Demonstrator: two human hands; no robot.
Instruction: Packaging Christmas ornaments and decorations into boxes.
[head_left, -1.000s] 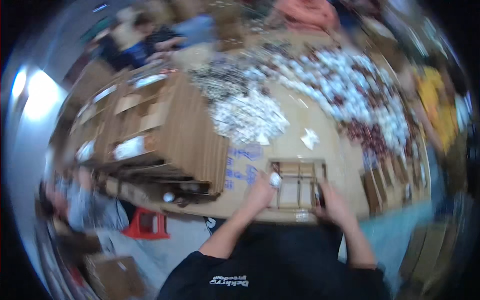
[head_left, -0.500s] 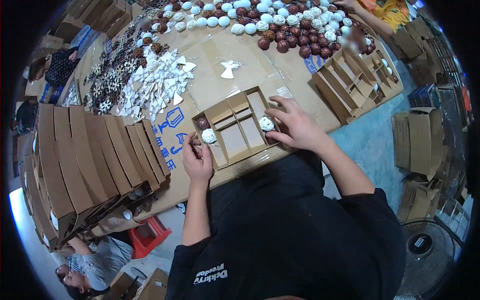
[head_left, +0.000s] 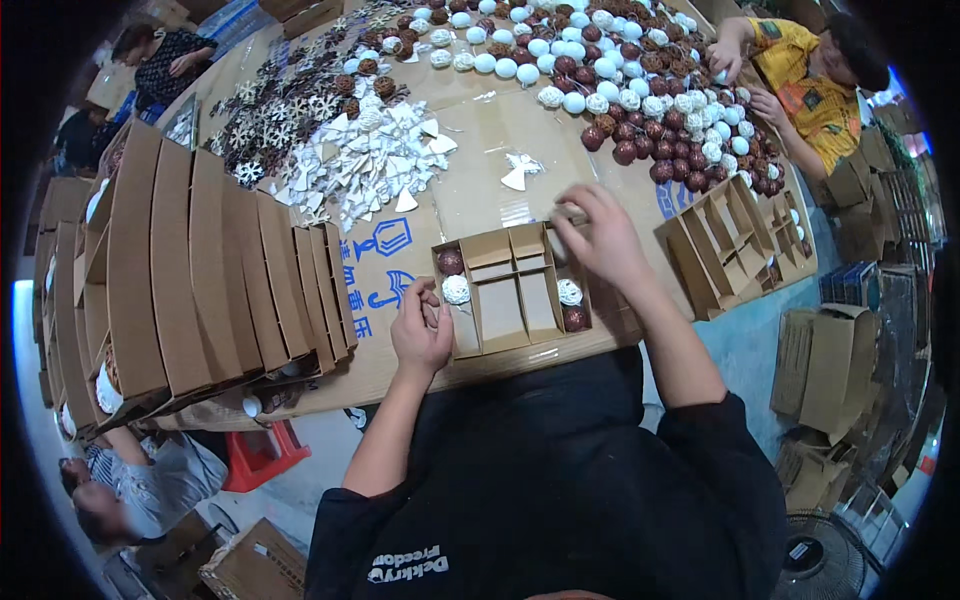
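Note:
In front of me on the table lies a shallow divided cardboard box (head_left: pixel 500 305). Its left column holds a dark red glittery ball (head_left: pixel 451 262) above a white woven ball (head_left: pixel 456 290). On the right side, another white woven ball (head_left: pixel 569 292) sits above a second dark red ball (head_left: pixel 576 318). My left hand (head_left: pixel 422 328) is closed on the box's left wall, fingers curled. Over the box's upper right corner hovers my right hand (head_left: pixel 605 240), fingers bent and apart, with nothing visible in them. A white angel-shaped ornament (head_left: pixel 518 171) lies beyond the box.
Stacked divided boxes (head_left: pixel 225 290) rise at the left; more boxes (head_left: pixel 725 245) stand at the right. White wooden pieces (head_left: pixel 365 160), snowflakes (head_left: pixel 285 120) and a heap of balls (head_left: pixel 640 110) cover the far table. A co-worker in orange (head_left: pixel 805 90) reaches in at the far right.
My right hand has moved from the box's right wall up to its upper right corner, uncovering the lower red ball. The view has shifted, bringing more of the co-worker in orange into sight.

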